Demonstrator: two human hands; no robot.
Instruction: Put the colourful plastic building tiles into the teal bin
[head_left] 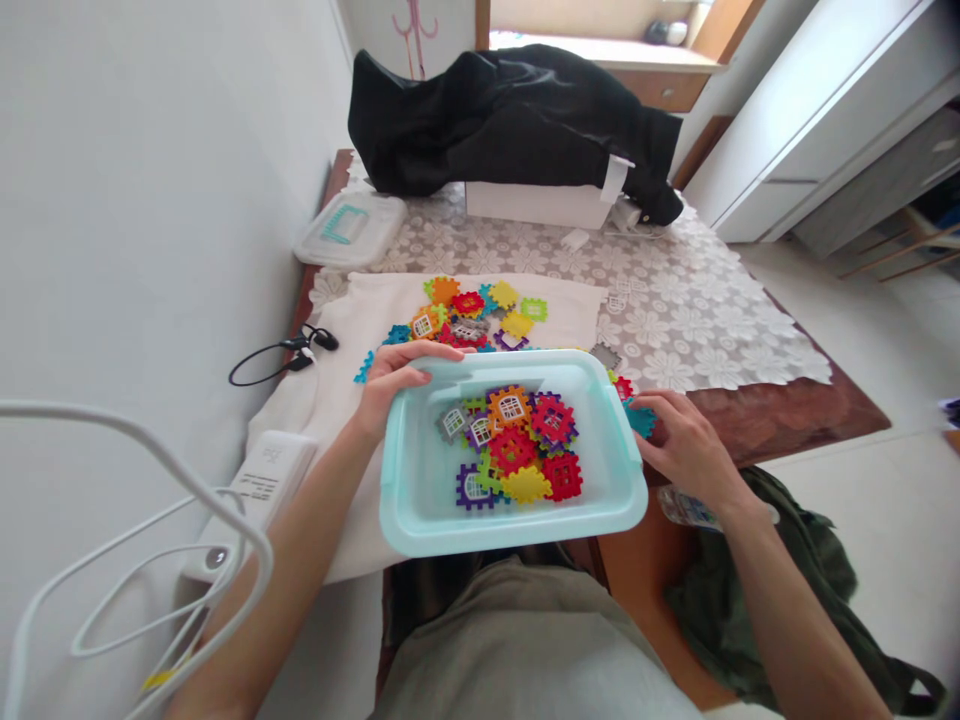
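Note:
A pale aqua plastic tub (pixel 420 505) is held at the table's near edge, with several colourful interlocking building pieces (pixel 514 450) lying in it. My left hand (pixel 397 378) grips the tub's far left corner, its fingers over the rim. Beside the tub's right end, my right hand (pixel 679 435) pinches a blue toothed building piece (pixel 640 417). Beyond the tub, more loose building pieces (pixel 469 305) in orange, red, yellow, green and blue lie scattered on a white cloth (pixel 566 300). The tub hides part of that pile.
A clear lid with a teal handle (pixel 351 230) rests at the back left. Black fabric (pixel 517 120) covers a white box (pixel 536 203) at the back. Earphones (pixel 289 350), a white power strip (pixel 262 480) and a looping cable (pixel 251 530) are on the left. A green bag (pixel 787 600) sits right.

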